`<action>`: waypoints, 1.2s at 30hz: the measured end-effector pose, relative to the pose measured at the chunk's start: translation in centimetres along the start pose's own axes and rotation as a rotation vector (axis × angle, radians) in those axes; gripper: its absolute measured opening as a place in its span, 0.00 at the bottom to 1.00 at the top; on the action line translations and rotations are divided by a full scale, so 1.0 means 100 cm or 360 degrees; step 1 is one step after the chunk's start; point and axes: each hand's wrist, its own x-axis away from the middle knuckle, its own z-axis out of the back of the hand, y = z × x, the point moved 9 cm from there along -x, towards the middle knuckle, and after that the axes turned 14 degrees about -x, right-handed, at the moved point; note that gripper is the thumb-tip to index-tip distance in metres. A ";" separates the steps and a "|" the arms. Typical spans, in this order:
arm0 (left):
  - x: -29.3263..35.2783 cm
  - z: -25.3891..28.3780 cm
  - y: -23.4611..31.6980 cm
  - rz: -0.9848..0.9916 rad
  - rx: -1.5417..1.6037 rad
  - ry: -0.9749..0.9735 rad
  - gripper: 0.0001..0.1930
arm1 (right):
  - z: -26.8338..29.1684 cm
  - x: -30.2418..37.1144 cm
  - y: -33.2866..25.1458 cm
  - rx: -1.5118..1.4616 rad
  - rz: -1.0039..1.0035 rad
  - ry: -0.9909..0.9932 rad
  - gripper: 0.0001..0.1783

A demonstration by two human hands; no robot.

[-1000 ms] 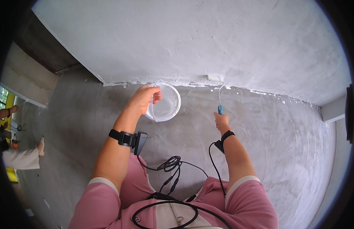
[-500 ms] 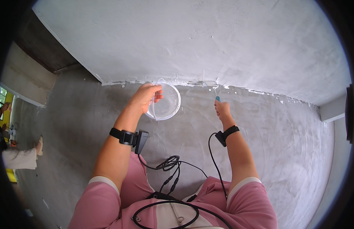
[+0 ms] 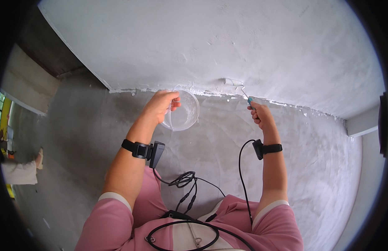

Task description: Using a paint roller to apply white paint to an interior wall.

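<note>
My left hand (image 3: 162, 104) is closed on the handle of a translucent white bucket (image 3: 188, 113), which hangs or stands beside the wall's foot; whether it touches the floor I cannot tell. White residue coats the inside of the bucket. In my right hand (image 3: 260, 113) is a small paint roller (image 3: 233, 82), its teal grip wrapped by my fingers. The roller's white sleeve lies against the lower part of the pale wall (image 3: 252, 37), just above the white-smeared joint with the floor.
Grey concrete floor (image 3: 219, 142) spreads below the wall. Black cables (image 3: 183, 180) run from both wrist straps to my lap. A short ledge (image 3: 363, 121) juts out at the far right. At the left edge another person's leg (image 3: 20, 172) shows, near a dark opening (image 3: 47, 46).
My right hand has moved right and slightly up, bringing the roller from the wall's foot onto the wall face. The left hand and bucket have hardly moved.
</note>
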 end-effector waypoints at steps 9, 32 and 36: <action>0.017 0.008 0.023 -0.0105 0.0144 0.0081 0.09 | -0.014 -0.042 0.051 0.0004 -0.0090 -0.0013 0.11; 0.024 0.061 0.021 -0.0117 0.0415 0.0491 0.08 | -0.056 -0.068 0.097 -0.0345 -0.0284 -0.0120 0.11; 0.024 0.060 0.020 -0.0098 0.0450 0.0442 0.07 | -0.063 -0.070 0.101 -0.0214 -0.0159 -0.0145 0.12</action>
